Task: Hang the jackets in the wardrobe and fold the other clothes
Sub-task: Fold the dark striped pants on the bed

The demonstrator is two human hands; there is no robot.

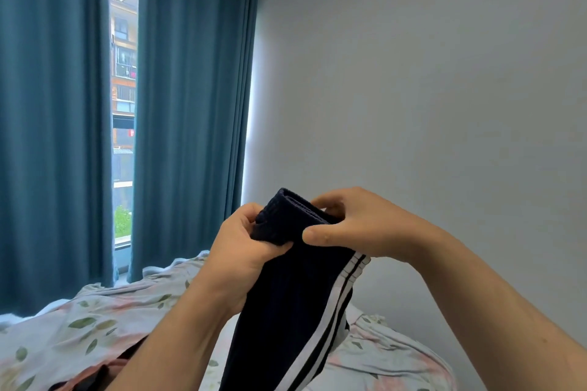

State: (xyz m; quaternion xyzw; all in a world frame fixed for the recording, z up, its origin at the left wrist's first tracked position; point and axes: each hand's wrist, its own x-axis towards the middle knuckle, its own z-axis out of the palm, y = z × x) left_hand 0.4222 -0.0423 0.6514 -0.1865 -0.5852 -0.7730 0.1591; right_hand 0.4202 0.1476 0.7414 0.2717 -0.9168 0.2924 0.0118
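A dark navy garment point(286, 305) with white side stripes hangs in front of me above the bed, its ribbed cuff end held up. My left hand point(244, 247) grips the left side of that ribbed end. My right hand point(352, 222) pinches the same end from the right, thumb in front and fingers behind. The garment's lower part runs out of view at the bottom edge.
A bed with a floral quilt point(79, 327) lies below my arms. A pink and dark piece of clothing point(92, 378) lies on it at the lower left. Teal curtains point(190, 105) frame a window point(124, 105) on the left. A plain white wall point(428, 89) fills the right.
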